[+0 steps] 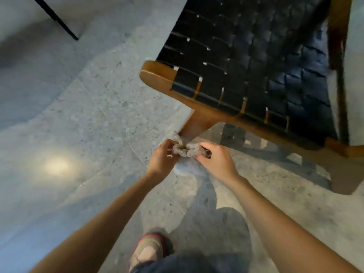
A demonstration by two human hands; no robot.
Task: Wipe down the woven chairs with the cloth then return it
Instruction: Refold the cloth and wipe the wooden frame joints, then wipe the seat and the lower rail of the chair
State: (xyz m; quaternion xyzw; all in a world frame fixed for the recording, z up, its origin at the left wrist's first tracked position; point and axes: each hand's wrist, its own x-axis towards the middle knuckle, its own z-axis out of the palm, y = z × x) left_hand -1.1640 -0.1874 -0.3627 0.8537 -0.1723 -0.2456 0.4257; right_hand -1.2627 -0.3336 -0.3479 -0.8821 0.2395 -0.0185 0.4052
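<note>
A woven chair with black straps and a brown wooden frame fills the upper right of the head view. Just below its front left leg, I hold a small bunched grey cloth between both hands. My left hand pinches the cloth's left end and my right hand grips its right end. Both hands are in front of the chair, apart from its seat. The picture is blurred by motion.
The floor is grey speckled tile with a bright light reflection at the left. A thin black leg of some furniture slants at the top left. My shoe and dark trousers show at the bottom.
</note>
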